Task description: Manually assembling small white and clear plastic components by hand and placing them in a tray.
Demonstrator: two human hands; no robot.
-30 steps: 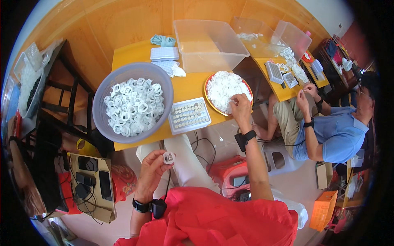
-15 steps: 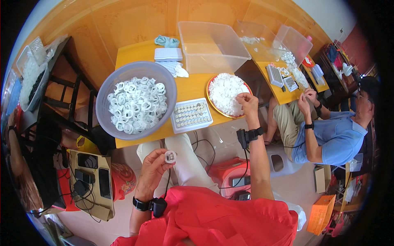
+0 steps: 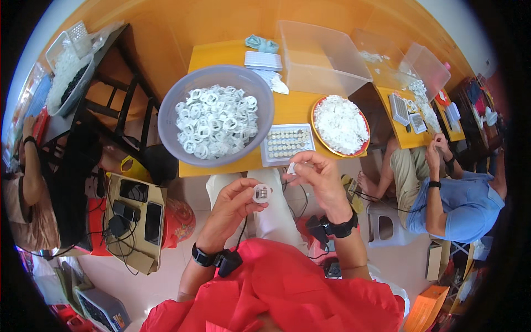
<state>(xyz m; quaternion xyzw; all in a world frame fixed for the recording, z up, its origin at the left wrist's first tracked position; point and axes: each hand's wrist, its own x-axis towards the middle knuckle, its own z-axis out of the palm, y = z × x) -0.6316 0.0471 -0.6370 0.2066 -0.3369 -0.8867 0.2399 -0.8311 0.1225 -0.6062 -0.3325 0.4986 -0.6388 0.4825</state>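
Observation:
My left hand (image 3: 232, 207) pinches a small round clear plastic housing (image 3: 261, 193) with metal bits inside, held over my lap. To its right, my right hand (image 3: 317, 176) grips a small white plastic piece (image 3: 291, 168) between thumb and fingertips, a short way apart from the housing. Beyond the hands stands a white tray (image 3: 267, 161) with rows of small round metal pieces. A red-rimmed plate (image 3: 365, 124) heaped with small white plastic parts (image 3: 340, 124) lies to the right. On the left, a grey-purple basket (image 3: 172, 130) holds many translucent round housings (image 3: 215, 122).
A large clear bin (image 3: 323, 61) stands at the back of the yellow table (image 3: 207, 58), beside stacked white trays (image 3: 263, 60). A carton with phones (image 3: 119, 191) is at left. A co-worker in blue (image 3: 462, 196) sits at right; another person's arm (image 3: 33, 166) shows at far left.
My right hand has come from the plate toward my left hand, bringing a small white piece. The view has shifted, so the table sits further right. My left hand still holds the housing.

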